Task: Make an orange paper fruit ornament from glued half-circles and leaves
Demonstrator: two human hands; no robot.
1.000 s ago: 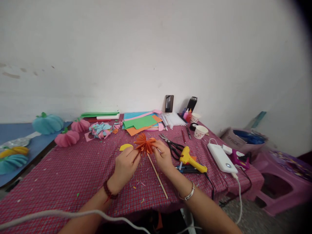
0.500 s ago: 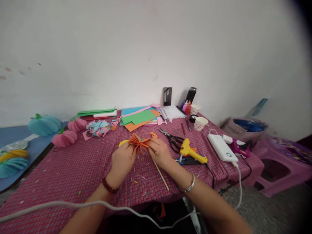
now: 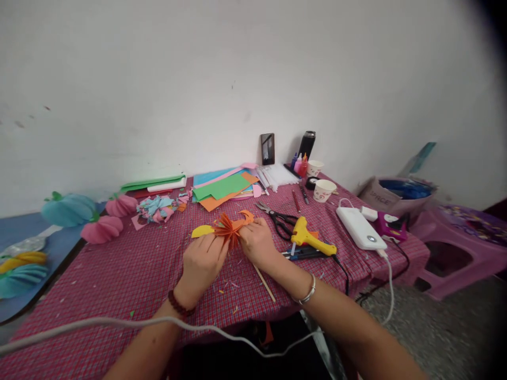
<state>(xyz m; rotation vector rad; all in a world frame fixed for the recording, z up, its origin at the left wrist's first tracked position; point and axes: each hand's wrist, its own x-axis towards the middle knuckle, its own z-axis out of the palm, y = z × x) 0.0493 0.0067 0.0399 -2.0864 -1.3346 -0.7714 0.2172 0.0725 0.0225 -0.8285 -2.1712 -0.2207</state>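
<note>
An orange pleated paper fan (image 3: 227,230) on a thin wooden stick (image 3: 264,283) is gripped from both sides over the red checked tablecloth (image 3: 119,279). My left hand (image 3: 203,264) pinches the fan's left folds, its fingers closed on the paper. My right hand (image 3: 258,244) grips the fan's right side where the stick joins it. A yellow paper piece (image 3: 202,231) lies just left of the fan, and an orange curled scrap (image 3: 247,215) sits behind it.
Black scissors (image 3: 282,221), a yellow glue gun (image 3: 311,241) and a white power bank (image 3: 360,228) lie to the right. Coloured paper sheets (image 3: 222,188), paper cups (image 3: 324,190) and bottles stand at the back. Pink paper pumpkins (image 3: 102,228) sit at the left. A white cable (image 3: 119,323) crosses the front.
Both hands have lowered the fan toward the cloth and pressed its folds closer together. The view has tilted slightly, so the table's things sit higher in the picture.
</note>
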